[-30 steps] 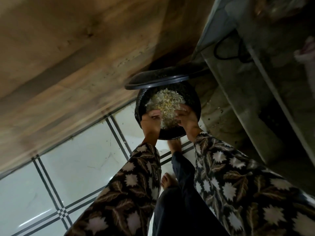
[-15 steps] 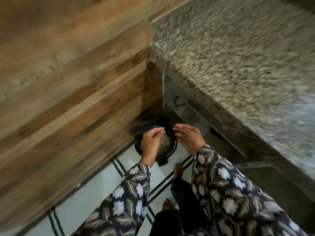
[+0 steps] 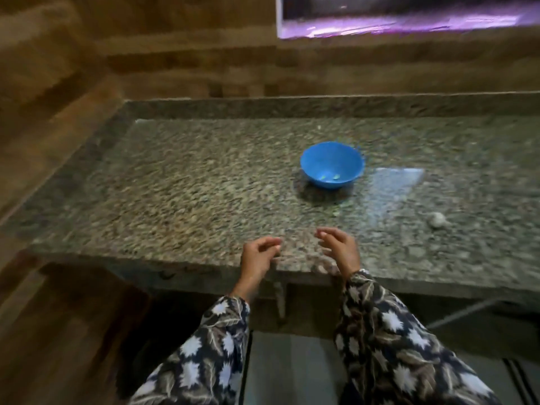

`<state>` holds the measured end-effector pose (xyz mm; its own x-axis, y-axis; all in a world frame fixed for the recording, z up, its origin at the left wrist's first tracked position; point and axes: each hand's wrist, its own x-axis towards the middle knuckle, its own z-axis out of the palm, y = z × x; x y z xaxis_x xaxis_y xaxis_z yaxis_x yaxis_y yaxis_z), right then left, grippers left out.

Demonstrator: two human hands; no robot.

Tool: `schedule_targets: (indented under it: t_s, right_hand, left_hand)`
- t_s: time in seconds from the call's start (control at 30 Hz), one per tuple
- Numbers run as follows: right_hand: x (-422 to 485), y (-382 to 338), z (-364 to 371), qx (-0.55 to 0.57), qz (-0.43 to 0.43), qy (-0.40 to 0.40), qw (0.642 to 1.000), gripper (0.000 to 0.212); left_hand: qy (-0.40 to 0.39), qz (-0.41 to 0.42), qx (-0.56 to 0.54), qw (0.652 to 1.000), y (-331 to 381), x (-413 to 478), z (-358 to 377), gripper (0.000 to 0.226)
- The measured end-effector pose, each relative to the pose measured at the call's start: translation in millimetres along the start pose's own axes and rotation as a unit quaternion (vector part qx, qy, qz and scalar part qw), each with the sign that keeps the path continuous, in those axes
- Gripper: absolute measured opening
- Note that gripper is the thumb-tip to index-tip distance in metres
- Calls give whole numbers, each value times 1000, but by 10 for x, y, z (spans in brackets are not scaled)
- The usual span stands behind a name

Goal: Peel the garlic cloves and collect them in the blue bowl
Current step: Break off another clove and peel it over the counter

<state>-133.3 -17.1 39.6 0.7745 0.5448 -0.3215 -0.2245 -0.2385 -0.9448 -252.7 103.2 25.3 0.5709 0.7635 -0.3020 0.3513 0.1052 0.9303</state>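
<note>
A: Two hands, and the fingers first. What are they doing?

B: The left hand [image 3: 258, 258] has its fingers [image 3: 273, 244] loosely curled, the tips near the thumb, and I see nothing held between them. The right hand [image 3: 340, 251] is much the same: fingers [image 3: 324, 233] bent and relaxed, palm turned inward, holding nothing. The picture is smeared, so anything very small would not show.

A: Where are they?

B: They are side by side over the near edge of the granite counter [image 3: 190, 185], a gap between them. I cannot tell whether they touch the stone. Leaf-patterned sleeves [image 3: 394, 346] cover both forearms down to the wrists.

A: And the bowl?

B: The blue bowl [image 3: 309, 159] stands upright on the counter, well beyond the hands and a little right of them, about midway between the near and far edges. A few small pale bits [image 3: 336, 177] lie at the bottom, too blurred to name.

A: Anything else on the stone?

B: A whitish lump [image 3: 437, 220] lies to the right, nearer than the bowl and apart from it, well right of the right hand.

A: Further out?

B: A wooden wall [image 3: 175, 62] runs along the left and far sides of the counter, and a lit panel [image 3: 409, 19] with a purple glow is at the top right.
</note>
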Motion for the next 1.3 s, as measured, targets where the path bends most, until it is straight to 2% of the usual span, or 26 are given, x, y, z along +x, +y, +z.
schedule_targets:
  t_s: [0.1,0.2,0.27,0.4,0.53,0.6,0.67,0.77,0.87,0.93,1.03,1.1,1.13,1.23,1.3]
  right_hand:
    - [239,61,-772,-103,-59,108,987,23]
    - [539,82,-1438,-238,-102,193,946,34]
    - [745,43,-1794,-301,-98,216,924,41]
    - [1035,8,-2276,-391,-19,175,903,50]
    - [1118,-6,-2379,-387,-19,95,917,42]
    - [1143,17,-2361,-387,-28,80,918,36]
    - [1166,55,-2338,-384,-34,82,919,32]
    - [1188,58,-2324,-335,-32,110,935,33]
    - [1211,63,-2267,-215,-13,93,972,31]
    - [1230,68,-2201,-110,6,72,991,25]
    - [1244,46,-2059,3,45,52,998,21]
    - [1202,-30,-1928,144,107,23,984,22]
    - [1185,-59,-1866,214,135,1,967,23]
    - [1151,-125,-1751,331,151,-32,931,22]
    - [1136,-160,-1721,369,142,-39,918,19]
  left_hand:
    - [-51,38,87,994,139,195,685,23]
    - [10,105,180,978,250,450,1256,29]
    - [41,127,234,963,252,630,1538,30]
    - [92,159,307,934,228,764,1808,18]
    - [160,207,253,931,634,636,1798,16]
    - [186,247,206,928,953,666,1770,19]
    - [190,252,200,928,1186,836,1725,18]
    - [150,182,266,935,1261,1224,1652,17]
    - [87,119,314,938,1201,1474,1599,15]
    - [88,117,314,938,1232,1533,1582,17]
    - [130,158,254,945,1338,1448,1586,20]
    - [138,191,198,952,1362,1256,1678,19]
    - [111,190,163,962,1333,1134,1764,19]
    - [-67,122,78,987,1115,808,2097,21]
    - [-123,97,69,985,966,698,2259,25]
